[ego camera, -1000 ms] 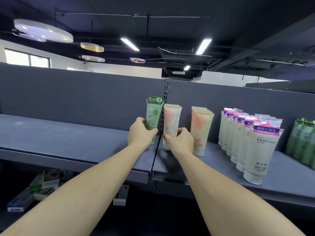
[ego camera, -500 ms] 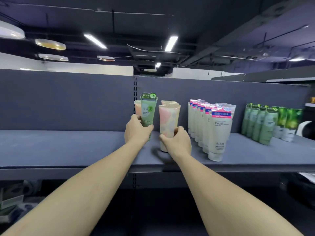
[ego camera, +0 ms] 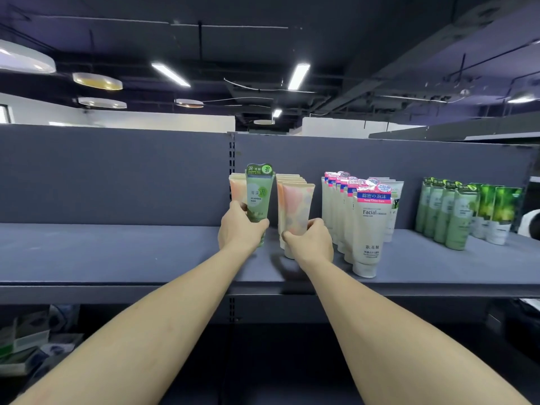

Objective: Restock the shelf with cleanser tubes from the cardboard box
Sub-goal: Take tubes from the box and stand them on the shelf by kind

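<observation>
My left hand [ego camera: 241, 229] grips a green seaweed cleanser tube [ego camera: 258, 194] upright over the grey shelf [ego camera: 117, 252], in front of a short row of peach tubes [ego camera: 236, 190]. My right hand [ego camera: 309, 242] grips the front tube of a second row of peach-and-pink tubes [ego camera: 295, 211], which stands on the shelf just right of the green one. The cardboard box is not in view.
Right of my hands stands a row of white Facial cleanser tubes [ego camera: 365, 229] with pink and blue tops. Further right are green tubes [ego camera: 455, 214] and green boxes [ego camera: 501, 211]. The shelf's left half is bare. A lower shelf holds boxed items [ego camera: 26, 346].
The view has swung right and come square to the shelf. Both hands keep their grips; the green tube now stands in front of the left peach row.
</observation>
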